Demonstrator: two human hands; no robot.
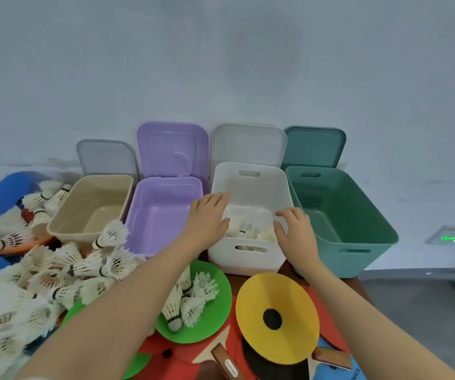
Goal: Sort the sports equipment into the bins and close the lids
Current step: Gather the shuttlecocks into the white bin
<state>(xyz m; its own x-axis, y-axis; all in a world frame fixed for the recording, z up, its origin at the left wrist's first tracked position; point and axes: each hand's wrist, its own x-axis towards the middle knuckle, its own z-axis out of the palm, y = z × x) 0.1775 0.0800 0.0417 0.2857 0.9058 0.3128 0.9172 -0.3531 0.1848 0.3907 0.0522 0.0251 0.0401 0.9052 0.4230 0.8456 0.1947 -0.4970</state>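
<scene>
Head view: left hand (209, 215) and right hand (297, 229), fingers spread and holding nothing, hover over the white bin (251, 259) containing shuttlecocks (248, 229).

left hand (207, 219): bare, no glove, ring or watch showing
right hand (296, 233): bare, no glove, ring or wristband showing
left forearm (127, 305): uncovered along its whole visible length, no sleeve
right forearm (363, 314): uncovered to the frame edge, no sleeve
</scene>
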